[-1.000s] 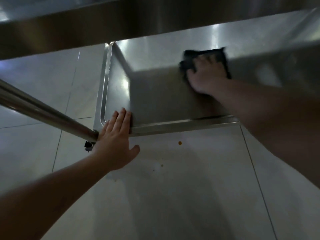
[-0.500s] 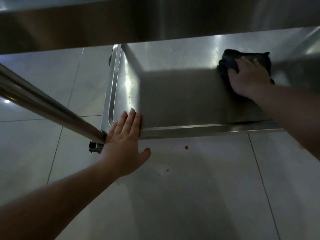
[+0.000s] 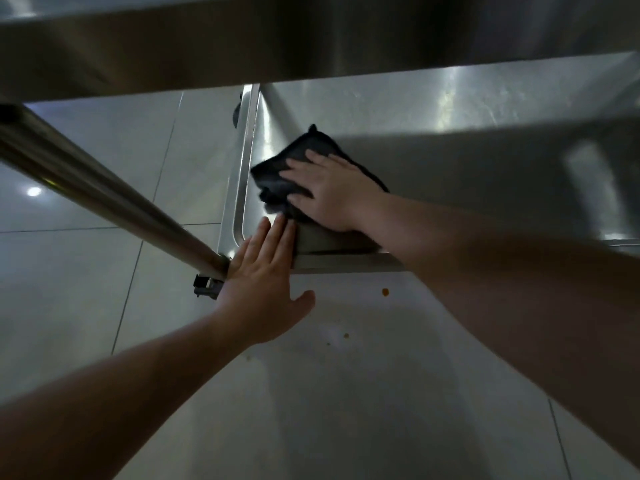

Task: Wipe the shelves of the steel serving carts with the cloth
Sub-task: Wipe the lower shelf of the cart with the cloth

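The right hand [image 3: 334, 194] lies flat with fingers spread on a dark cloth [image 3: 294, 168], pressing it onto the lower steel shelf [image 3: 450, 168] close to that shelf's left rim and near corner. The left hand [image 3: 263, 282], fingers straight and together with the thumb out, rests on the shelf's near left corner, its fingertips [image 3: 277, 225] just beside the cloth, perhaps touching it. A steel leg tube [image 3: 104, 195] meets that corner above the pale tiled floor [image 3: 346, 393], which carries small orange specks [image 3: 385, 292], and an upper steel shelf [image 3: 311, 36] overhangs everything.

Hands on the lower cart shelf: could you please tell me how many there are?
2. The right hand presses the dark cloth flat near the lower shelf's left end; the left hand rests open on its front left corner.
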Motion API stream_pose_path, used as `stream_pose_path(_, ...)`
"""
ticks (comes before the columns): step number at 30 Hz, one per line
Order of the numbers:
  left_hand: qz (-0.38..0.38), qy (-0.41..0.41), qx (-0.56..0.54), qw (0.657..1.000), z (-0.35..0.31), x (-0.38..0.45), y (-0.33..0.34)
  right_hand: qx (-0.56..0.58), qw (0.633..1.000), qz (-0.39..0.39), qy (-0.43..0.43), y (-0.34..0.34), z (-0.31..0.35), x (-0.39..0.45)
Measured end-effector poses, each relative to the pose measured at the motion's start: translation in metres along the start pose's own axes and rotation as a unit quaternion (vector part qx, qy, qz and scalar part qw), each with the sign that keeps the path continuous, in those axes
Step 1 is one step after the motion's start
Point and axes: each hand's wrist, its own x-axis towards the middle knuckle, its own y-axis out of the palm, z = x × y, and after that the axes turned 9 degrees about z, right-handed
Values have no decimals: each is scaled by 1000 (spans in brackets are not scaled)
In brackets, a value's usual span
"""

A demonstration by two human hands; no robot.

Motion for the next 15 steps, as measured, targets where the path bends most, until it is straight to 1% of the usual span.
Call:
stream_pose_path(2, 1, 6, -5, 1000, 2, 1, 1, -15, 1000, -7, -20, -2, -34, -27)
stream_pose_path(3, 1, 9, -3, 1000, 3, 1, 1, -16, 1000, -22, -5, -6, -57, -40)
stream_pose_path(4, 0, 9, 0, 1000, 3, 2, 2, -8, 998, -45, 37, -10, -82, -51)
stream_pose_path(6, -1, 6, 7, 1000, 3, 2, 3, 30, 980, -90, 176, -17, -127, -71)
stream_pose_path(7, 1, 4, 10, 1000, 2, 2, 4, 50, 962, -96, 249, -19, -140, -79)
stream_pose_path(8, 4, 1, 13, 1000, 0, 2, 4, 63, 946, -92, 304, -18, -146, -84)
stream_pose_path(9, 5, -3, 18, 1000, -1, 2, 4, 70, 936, -86, 333, -16, -143, -86)
stream_pose_path(10, 5, -6, 22, 1000, -3, 2, 4, 76, 934, -83, 339, -11, -133, -84)
stream_pose_path(12, 11, -13, 31, 999, -5, 1, 1, 75, 947, -86, 299, 2, -98, -78)
stream_pose_path(15, 32, -15, 53, 998, -5, 2, -3, 21, 984, -72, 160, 29, -36, -73)
